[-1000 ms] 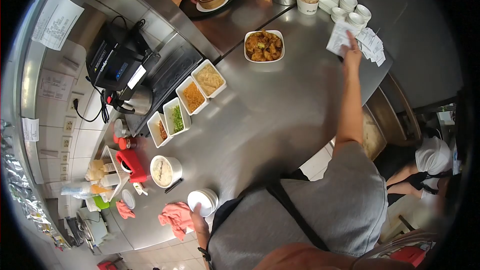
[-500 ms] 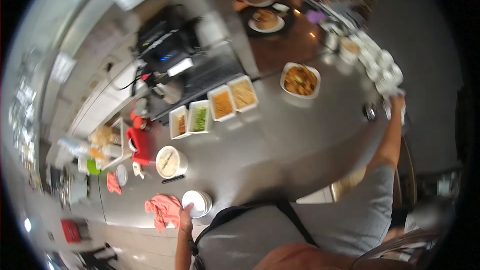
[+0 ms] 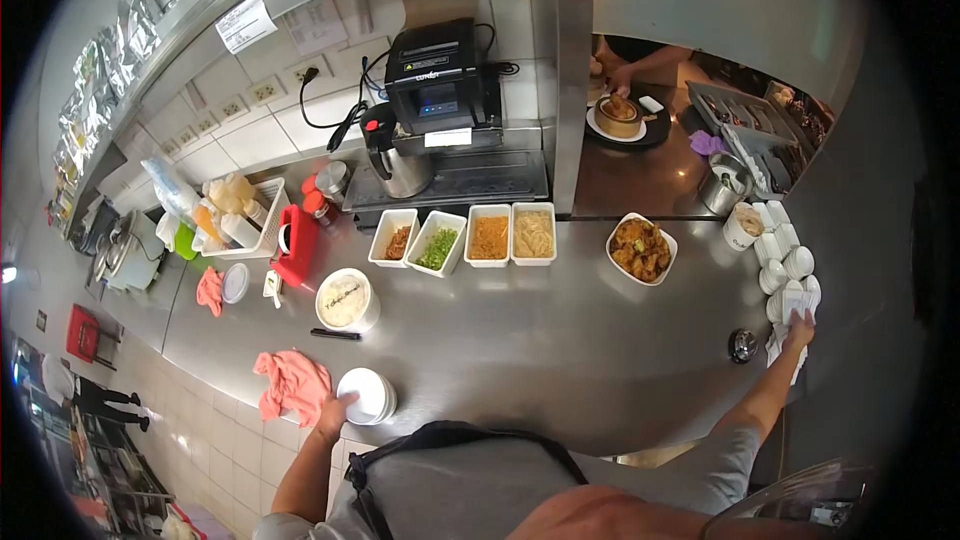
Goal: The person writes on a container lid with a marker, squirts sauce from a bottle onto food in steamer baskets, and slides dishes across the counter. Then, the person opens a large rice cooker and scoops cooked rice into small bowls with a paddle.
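Note:
My left hand (image 3: pixel 336 414) grips the rim of a short stack of round white bowls (image 3: pixel 367 396) at the counter's front edge, thumb over the top. A crumpled coral cloth (image 3: pixel 295 386) lies just left of it. Out at the far right, my right hand (image 3: pixel 800 330) is closed beside several stacked small white dishes (image 3: pixel 773 276). A white, paper-like piece (image 3: pixel 797 301) shows at its fingertips, and more white material (image 3: pixel 774 349) hangs below. Whether the fingers grip either piece is not clear. A small dark metallic round object (image 3: pixel 743 345) sits left of that hand.
White trays of toppings (image 3: pixel 489 236) line the counter's back, with a fried-food dish (image 3: pixel 641 249) to their right. A labelled white tub (image 3: pixel 347 300), a black pen (image 3: pixel 335 334) and a red holder (image 3: pixel 295 246) stand left. Behind is a printer (image 3: pixel 436 75). Another person's hand (image 3: pixel 620 78) touches food beyond the opening.
The camera view has turned and become sharper. My left hand stays on the bowl stack. My right hand remains by the small white dishes, with a white piece now visible at its fingertips.

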The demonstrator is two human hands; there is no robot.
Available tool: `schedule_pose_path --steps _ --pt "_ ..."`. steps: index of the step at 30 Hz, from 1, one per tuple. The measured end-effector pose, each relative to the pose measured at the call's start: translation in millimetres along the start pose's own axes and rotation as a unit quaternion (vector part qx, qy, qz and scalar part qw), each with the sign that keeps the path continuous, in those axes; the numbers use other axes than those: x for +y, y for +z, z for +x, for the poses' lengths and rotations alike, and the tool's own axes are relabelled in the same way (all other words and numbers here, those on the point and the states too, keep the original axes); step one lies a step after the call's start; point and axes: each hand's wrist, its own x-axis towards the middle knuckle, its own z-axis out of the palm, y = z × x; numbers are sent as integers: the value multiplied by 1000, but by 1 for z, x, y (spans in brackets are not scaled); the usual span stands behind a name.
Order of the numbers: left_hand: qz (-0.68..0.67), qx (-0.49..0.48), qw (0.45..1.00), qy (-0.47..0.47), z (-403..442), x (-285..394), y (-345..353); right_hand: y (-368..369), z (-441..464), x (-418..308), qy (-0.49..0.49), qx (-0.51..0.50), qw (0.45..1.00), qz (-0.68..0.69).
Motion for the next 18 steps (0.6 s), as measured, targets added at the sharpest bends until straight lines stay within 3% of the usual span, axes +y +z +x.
schedule_pose_path --steps 3,6,10,13,15,17,18 --pt "3 4 1000 -6 -4 7 1 2 -10 0 -65 -14 947 -314" --pt "0 3 1000 -6 -4 6 2 11 -33 -9 -56 2 977 -208" --pt "6 -3 1000 -1 -3 5 1 11 -26 -23 -61 18 996 69" --pt "4 -7 1000 12 0 -5 0 19 -42 -67 -28 39 998 34" --pt "46 2 999 29 4 -6 -8 -4 32 -4 -37 -29 991 121" --pt "111 9 987 112 21 -32 -26 12 -57 -94 -143 75 975 -155" --pt "128 7 984 122 25 -32 -29 6 -40 -82 -132 80 987 -40"
